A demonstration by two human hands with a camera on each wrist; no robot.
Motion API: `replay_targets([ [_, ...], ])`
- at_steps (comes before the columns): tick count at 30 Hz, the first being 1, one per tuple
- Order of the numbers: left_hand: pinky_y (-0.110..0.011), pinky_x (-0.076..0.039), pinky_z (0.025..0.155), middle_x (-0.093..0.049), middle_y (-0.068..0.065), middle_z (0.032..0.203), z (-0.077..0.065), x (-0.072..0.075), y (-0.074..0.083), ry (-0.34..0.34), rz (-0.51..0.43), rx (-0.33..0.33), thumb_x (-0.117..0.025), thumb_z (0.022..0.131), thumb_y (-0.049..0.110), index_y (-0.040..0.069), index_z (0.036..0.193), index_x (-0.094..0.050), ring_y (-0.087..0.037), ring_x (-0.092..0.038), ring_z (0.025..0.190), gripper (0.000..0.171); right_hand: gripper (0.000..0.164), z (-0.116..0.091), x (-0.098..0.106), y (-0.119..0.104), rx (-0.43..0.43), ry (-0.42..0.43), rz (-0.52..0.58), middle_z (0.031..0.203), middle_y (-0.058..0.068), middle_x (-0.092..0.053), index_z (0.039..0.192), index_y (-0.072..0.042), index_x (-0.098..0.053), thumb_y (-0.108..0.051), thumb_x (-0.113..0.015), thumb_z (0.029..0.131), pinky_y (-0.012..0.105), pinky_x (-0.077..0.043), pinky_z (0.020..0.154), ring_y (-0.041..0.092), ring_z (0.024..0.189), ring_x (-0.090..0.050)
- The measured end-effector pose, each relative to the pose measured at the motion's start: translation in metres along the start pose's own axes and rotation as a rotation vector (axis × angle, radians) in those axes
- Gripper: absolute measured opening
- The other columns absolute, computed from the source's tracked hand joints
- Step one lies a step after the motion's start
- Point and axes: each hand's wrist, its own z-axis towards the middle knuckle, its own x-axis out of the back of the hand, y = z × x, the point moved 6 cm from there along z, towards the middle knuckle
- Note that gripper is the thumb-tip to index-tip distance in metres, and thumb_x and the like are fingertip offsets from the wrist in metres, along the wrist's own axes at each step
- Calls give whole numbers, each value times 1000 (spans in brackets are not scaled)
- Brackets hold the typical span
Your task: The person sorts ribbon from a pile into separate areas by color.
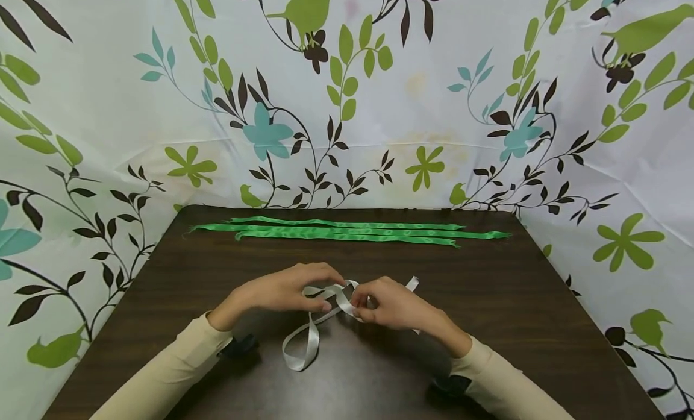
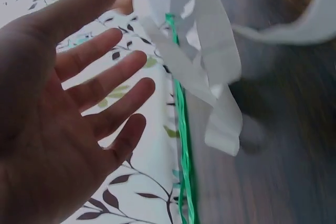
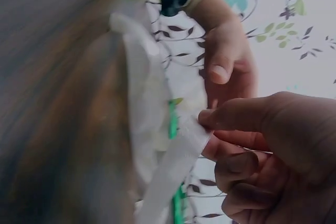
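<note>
A white ribbon (image 1: 309, 347) lies in loops between the two hands, over the dark table. My right hand (image 1: 391, 302) pinches it between thumb and forefinger, the other fingers curled, as the right wrist view shows with the ribbon (image 3: 176, 169) running down from the fingertips. My left hand (image 1: 290, 287) is beside the loops, its fingers (image 2: 105, 82) spread and relaxed in the left wrist view, holding nothing. One ribbon end (image 1: 413, 284) sticks out beyond the right hand.
Several green ribbons (image 1: 347, 232) lie side by side along the far part of the dark table (image 1: 190, 275). Behind the table hangs a white cloth (image 1: 379, 106) printed with leaves, birds and flowers. Dark wrist cameras (image 1: 238, 346) are worn under both sleeves.
</note>
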Motion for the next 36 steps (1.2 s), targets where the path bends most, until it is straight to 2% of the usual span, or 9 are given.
replay_targets([
  [4, -53, -46, 95, -57, 3, 138, 2, -6, 7, -38, -122, -40, -70, 98, 38, 25, 143, -55, -25, -56, 120, 48, 6, -4, 13, -19, 60, -3, 32, 80, -18, -63, 95, -18, -73, -12, -73, 96, 23, -47, 61, 3, 67, -56],
  [8, -45, -50, 85, -64, 3, 122, 3, -11, 8, -53, -229, -71, -71, 98, 31, 27, 129, -63, -21, -59, 106, 32, 5, -8, 25, -33, 94, -11, 65, 81, -17, -65, 98, -18, -75, -14, -73, 97, 22, -47, 59, 5, 65, -56],
  [10, -43, -49, 82, -65, 3, 113, 2, -9, 8, -37, -276, -73, -71, 99, 27, 26, 120, -65, -21, -59, 99, 22, 5, -10, 31, -37, 101, -13, 72, 80, -17, -64, 98, -18, -75, -14, -73, 97, 22, -45, 57, 6, 63, -55],
  [14, -44, -49, 84, -65, 2, 106, 0, 2, 8, 29, -336, -40, -72, 98, 22, 23, 109, -67, -20, -58, 98, 12, 5, -11, 40, -38, 96, -4, 70, 81, -17, -65, 97, -20, -75, -15, -74, 97, 22, -43, 54, 5, 61, -53],
  [19, -42, -48, 75, -66, 1, 96, -5, 19, 10, 96, -302, 11, -72, 99, 25, 22, 104, -67, -20, -58, 90, 8, 3, -17, 50, -35, 53, 12, 104, 81, -13, -67, 100, -19, -74, -19, -73, 97, 25, -46, 54, 8, 63, -57],
  [23, -40, -48, 74, -66, 1, 94, -11, 31, 10, 138, -275, 42, -71, 99, 25, 22, 105, -68, -20, -57, 89, 7, 4, -23, 59, -31, 26, 40, 126, 80, -10, -68, 100, -15, -74, -17, -73, 97, 27, -48, 56, 10, 66, -61],
  [29, -37, -47, 73, -66, 1, 95, -21, 47, 8, 204, -244, 87, -68, 101, 28, 22, 105, -69, -20, -56, 89, 7, 4, -32, 70, -23, -10, 67, 113, 81, -8, -68, 102, -21, -74, -21, -73, 98, 29, -47, 57, 10, 66, -59],
  [32, -36, -48, 72, -65, -2, 95, -28, 57, 8, 237, -250, 98, -67, 102, 27, 21, 106, -69, -21, -57, 88, 7, 4, -35, 77, -22, -17, 70, 111, 81, -9, -67, 102, -24, -74, -23, -72, 99, 31, -48, 57, 12, 66, -58],
  [36, -38, -50, 72, -64, -8, 94, -37, 71, 11, 278, -263, 92, -66, 102, 23, 18, 106, -68, -28, -59, 86, 6, 3, -39, 87, -20, -26, 81, 109, 82, -7, -68, 101, -22, -74, -23, -72, 98, 31, -48, 57, 12, 66, -58],
])
